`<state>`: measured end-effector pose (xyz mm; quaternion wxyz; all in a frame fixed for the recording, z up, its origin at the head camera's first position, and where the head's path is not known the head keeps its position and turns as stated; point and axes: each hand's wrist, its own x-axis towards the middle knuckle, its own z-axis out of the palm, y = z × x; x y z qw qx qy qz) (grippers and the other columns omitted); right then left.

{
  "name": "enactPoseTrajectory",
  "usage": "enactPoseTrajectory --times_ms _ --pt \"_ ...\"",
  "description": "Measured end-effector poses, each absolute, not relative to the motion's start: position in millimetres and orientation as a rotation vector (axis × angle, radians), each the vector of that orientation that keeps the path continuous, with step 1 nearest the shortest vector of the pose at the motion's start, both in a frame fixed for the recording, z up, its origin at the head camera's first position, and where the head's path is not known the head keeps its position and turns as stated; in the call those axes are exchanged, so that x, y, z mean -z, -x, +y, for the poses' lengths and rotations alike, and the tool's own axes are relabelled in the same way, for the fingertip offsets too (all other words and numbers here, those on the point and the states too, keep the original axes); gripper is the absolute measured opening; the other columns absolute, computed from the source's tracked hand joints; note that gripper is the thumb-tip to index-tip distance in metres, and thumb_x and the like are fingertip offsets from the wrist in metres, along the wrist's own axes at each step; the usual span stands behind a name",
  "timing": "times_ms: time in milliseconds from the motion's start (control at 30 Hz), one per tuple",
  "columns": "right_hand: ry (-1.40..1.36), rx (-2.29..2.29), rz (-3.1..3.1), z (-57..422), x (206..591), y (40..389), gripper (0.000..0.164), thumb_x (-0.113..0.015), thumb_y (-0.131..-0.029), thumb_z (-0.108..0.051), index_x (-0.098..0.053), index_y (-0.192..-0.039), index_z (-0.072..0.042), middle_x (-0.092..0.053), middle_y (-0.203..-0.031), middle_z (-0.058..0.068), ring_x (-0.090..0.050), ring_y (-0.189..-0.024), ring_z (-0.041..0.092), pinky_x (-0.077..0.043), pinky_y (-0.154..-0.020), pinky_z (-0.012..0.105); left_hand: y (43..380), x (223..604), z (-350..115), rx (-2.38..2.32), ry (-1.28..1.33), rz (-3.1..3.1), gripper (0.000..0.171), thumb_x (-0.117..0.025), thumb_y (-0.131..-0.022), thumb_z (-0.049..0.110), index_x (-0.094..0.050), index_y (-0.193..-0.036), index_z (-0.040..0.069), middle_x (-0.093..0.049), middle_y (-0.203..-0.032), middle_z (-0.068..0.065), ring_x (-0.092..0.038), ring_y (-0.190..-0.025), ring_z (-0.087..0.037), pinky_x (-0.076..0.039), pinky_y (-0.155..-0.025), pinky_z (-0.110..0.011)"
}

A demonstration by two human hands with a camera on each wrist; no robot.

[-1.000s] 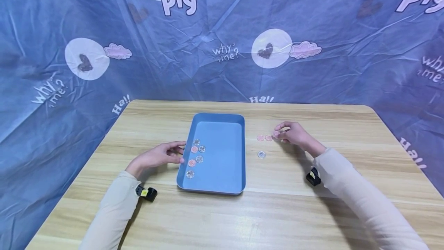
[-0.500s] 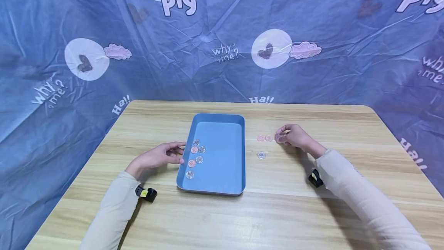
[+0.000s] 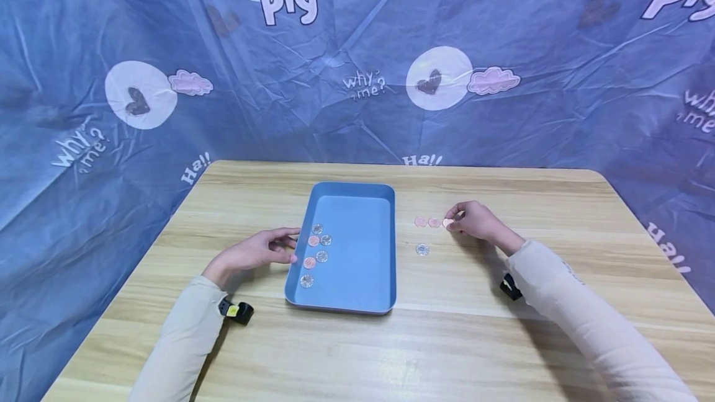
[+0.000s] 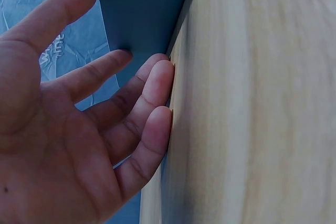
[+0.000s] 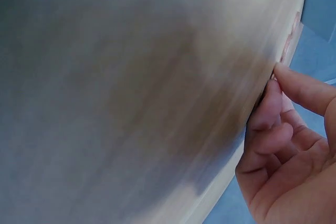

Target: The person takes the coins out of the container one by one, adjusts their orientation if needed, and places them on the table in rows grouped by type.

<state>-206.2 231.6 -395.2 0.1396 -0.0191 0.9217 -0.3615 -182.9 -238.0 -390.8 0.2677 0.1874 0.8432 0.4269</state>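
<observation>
A blue tray (image 3: 357, 309) lies on the table in the head view, with several silver and copper-pink coins along its left side. My left hand (image 3: 258, 249) rests against its left wall, thumb at the rim; in the left wrist view, the index finger touches the wall and other fingertips rest on the table. To the tray's right, my right hand (image 3: 476, 221) pinches a pink coin (image 3: 447, 223) between thumb and fingers, down at the tabletop. It is at the right end of a row with two pink coins (image 3: 434, 223). A silver coin (image 3: 422, 249) lies in front of the row.
The wooden table (image 3: 357, 358) reaches back to a blue printed cloth (image 3: 335, 123) hanging behind it and at the sides. Each wrist carries a black camera (image 3: 241, 312). Bare wood lies between the tray and the table's front.
My right hand has come slightly nearer and to the right, bringing its pink coin down level with the other two. The left hand and the tray have stayed put.
</observation>
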Motion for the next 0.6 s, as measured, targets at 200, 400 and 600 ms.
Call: enactPoseTrajectory --times_ms 200,400,600 --pt "0.070 1.035 2.664 232.9 396.1 206.3 0.025 -0.068 -0.084 -0.007 -0.063 -0.106 0.003 -0.059 -0.065 -0.002 -0.052 -0.058 0.010 -0.042 -0.053 0.024 182.7 391.0 -237.5 -1.150 -0.516 2.279 0.076 -0.071 -0.087 0.029 -0.034 -0.148 0.002 -0.056 -0.131 -0.019 -0.056 -0.115 -0.028 -0.044 -0.101 -0.039" --pt "0.060 1.067 2.633 235.3 396.6 206.1 0.027 -0.066 -0.087 -0.007 -0.062 -0.110 0.004 -0.060 -0.066 -0.001 -0.053 -0.058 0.011 -0.042 -0.050 0.023 182.9 392.6 -237.0 -1.136 -0.542 2.288 0.077 -0.070 -0.088 0.030 -0.033 -0.148 0.000 -0.055 -0.131 -0.021 -0.056 -0.113 -0.027 -0.046 -0.097 -0.034" --pt "0.042 1.180 2.554 239.7 391.6 204.8 0.031 -0.062 -0.091 -0.007 -0.057 -0.118 0.007 -0.065 -0.072 0.003 -0.055 -0.061 0.012 -0.046 -0.052 0.024 183.2 392.3 -237.1 -1.140 -0.544 2.282 0.076 -0.071 -0.088 0.029 -0.033 -0.148 0.000 -0.055 -0.130 -0.021 -0.056 -0.113 -0.027 -0.046 -0.098 -0.035"
